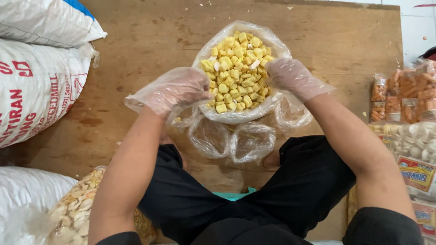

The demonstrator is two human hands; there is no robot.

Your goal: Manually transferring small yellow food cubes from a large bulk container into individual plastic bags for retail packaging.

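On a brown wooden floor (136,36), a clear bag (236,115) holds yellow cubes (236,68). The gloved left hand (177,90) and right hand (290,77) each grip its rim.

A snack-packing workroom: printed white sacks (36,86), sealed snack packets (404,97) and bagged crackers (75,213) on a wooden floor (145,36).

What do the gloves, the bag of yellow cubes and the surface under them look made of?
Gloves on the left hand and right hand: thin clear plastic film, loose and wrinkled. Bag: clear soft plastic, glossy, creased, the yellow cubes showing through. Surface: seemingly bare wood or board, brown, matte, stained.
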